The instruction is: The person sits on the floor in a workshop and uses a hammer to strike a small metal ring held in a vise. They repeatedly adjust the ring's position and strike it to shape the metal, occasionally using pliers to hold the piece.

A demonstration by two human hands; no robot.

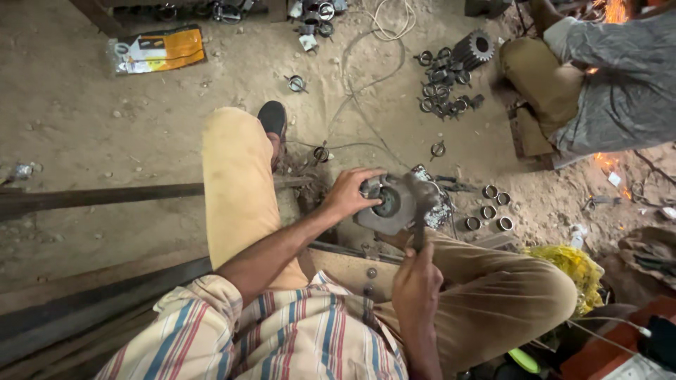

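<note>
A round grey metal casting (386, 208) with a dark bore at its middle was held low between the knees, just above the sandy floor (91, 127). It was steadied by the left hand (350, 193), whose fingers were spread over its upper left edge and curled closed against the rim. A hammer (421, 204) was gripped by the right hand (416, 280), the fist wrapped fully about the handle, the dark head resting at or just over the right side of the casting; whether it touched could not be told.

Just beside the casting, to the right, four short metal rings (489, 208) were set on the ground in a loose cluster. A flat wooden board (348, 271) with bolt heads was seen under the forearms. Tan trousers and a striped shirt were worn by the person.

Farther up, a pile of small ring clamps (442, 88) and a dark toothed gear (472, 48) lay on the dirt, with a pale cable (359, 84) trailing past them. An orange and white packet (156, 49) lay well apart at the upper left. Another person (605, 84) in a grey shirt was crouched at the upper right, with orange sparks (607, 160) close by.
</note>
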